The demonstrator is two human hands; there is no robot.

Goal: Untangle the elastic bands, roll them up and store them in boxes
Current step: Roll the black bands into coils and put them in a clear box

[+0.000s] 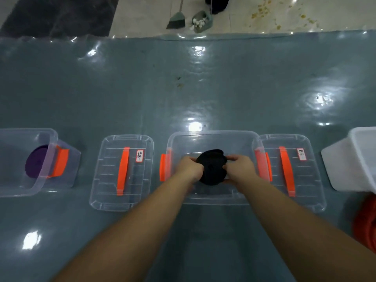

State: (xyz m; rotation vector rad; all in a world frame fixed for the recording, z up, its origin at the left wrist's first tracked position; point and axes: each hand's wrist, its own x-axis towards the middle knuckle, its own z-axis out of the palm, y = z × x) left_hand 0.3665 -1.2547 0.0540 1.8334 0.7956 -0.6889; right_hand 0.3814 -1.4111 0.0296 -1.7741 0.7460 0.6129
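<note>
Both hands, left hand [188, 167] and right hand [239, 166], gripped a rolled black band [211, 167] inside the central box [213, 135]; a purple roll [35, 161] sat boxed at nine o'clock, lids still off.

A: What covers the work surface?
B: A glossy grey-blue sheet [142, 88], wrinkled at its far edge, with bright light reflections.

A: And beyond it?
B: Pale tiled floor [254, 19] with yellowish stains; a green broom [176, 19] stands beside a green dustpan [202, 20] holding white scraps. A dark slab [57, 15] occupies the far left.
</note>
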